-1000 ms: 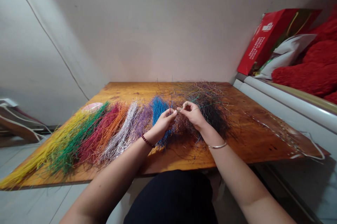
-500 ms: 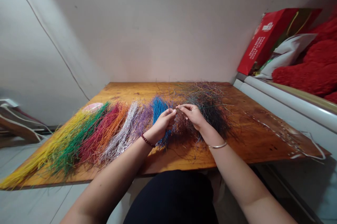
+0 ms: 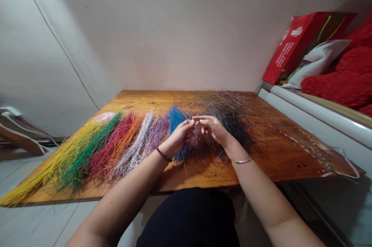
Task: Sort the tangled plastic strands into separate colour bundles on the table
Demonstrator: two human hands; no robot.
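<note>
My left hand (image 3: 181, 134) is closed in a pinch over the blue bundle of thin strands (image 3: 176, 117); what it pinches seems to be a thin strand, mostly hidden by the fingers. Opposite it, my right hand (image 3: 213, 127) reaches in with its index finger stretched and the other fingers slightly bent and apart. Its fingertips meet the left thumb and forefinger. Beneath the right hand lies a dark grey bundle (image 3: 236, 125) of loose, wiry strands. A purple bundle (image 3: 157, 132) is left of the blue one.
White (image 3: 139, 144), orange (image 3: 122, 152), red (image 3: 104, 154), green (image 3: 81, 163) and yellow (image 3: 52, 169) bundles spread leftward across the wooden table (image 3: 200, 180). Thin white cord (image 3: 347, 162) lies at the right. A red box (image 3: 290, 45) and red fluffy cloth (image 3: 340, 80) are beyond.
My right hand's fingers have loosened from a pinch and stretched toward the left fingertips. My left hand stays pinched in nearly the same place.
</note>
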